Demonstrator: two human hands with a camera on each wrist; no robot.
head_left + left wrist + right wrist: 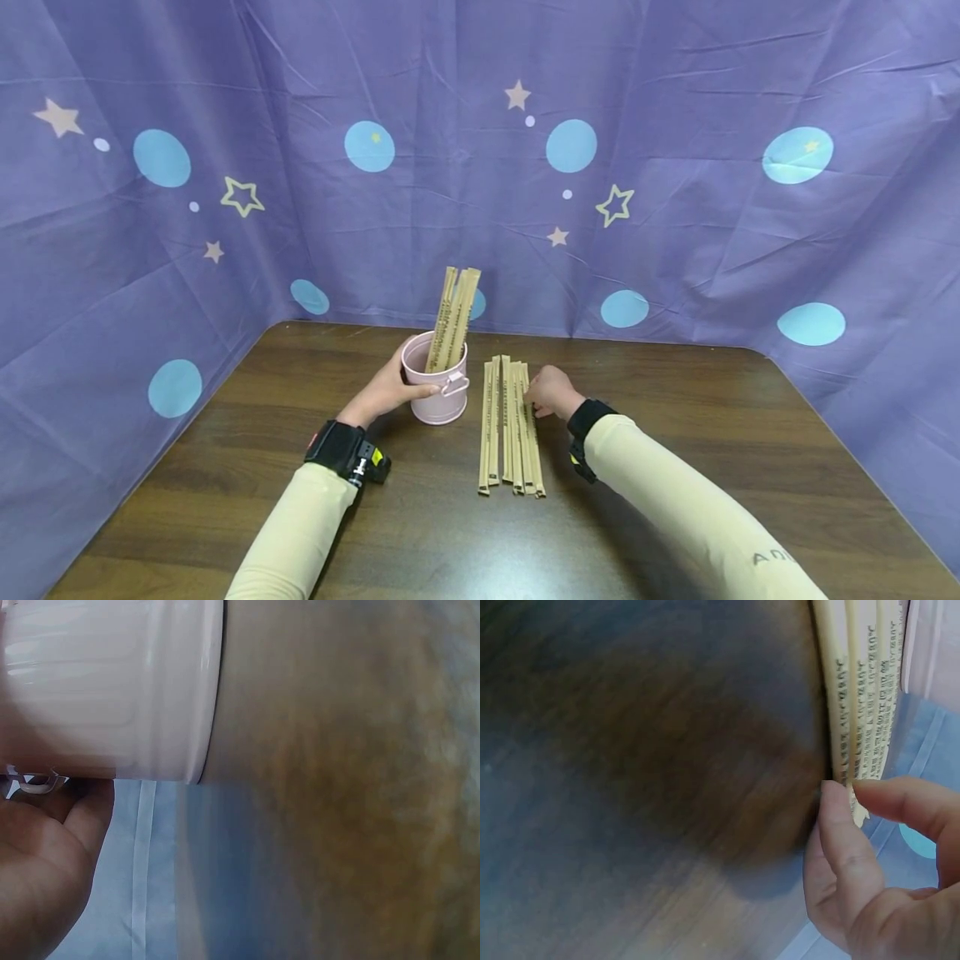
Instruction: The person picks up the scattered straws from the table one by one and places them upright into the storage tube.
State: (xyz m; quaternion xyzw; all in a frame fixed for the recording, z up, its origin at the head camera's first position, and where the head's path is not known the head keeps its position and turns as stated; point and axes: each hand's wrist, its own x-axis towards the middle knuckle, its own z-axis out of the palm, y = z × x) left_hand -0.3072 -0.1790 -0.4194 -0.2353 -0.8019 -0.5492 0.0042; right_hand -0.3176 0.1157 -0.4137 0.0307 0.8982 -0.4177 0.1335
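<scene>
My left hand grips a small pink metal bucket from its left side, thumb across the front. Several paper-wrapped straws stand in it, leaning right. In the left wrist view, the bucket's ribbed wall fills the upper left, above part of the left hand. To the right of the bucket, more wrapped straws lie side by side on the table. At their right edge, my right hand pinches the outermost wrapped straw between thumb and fingertips, as the right wrist view shows.
The brown wooden table reaches back to a purple curtain with stars and blue dots. A small handle loop sticks out from the bucket towards the lying straws. Black wrist cameras are strapped to both wrists.
</scene>
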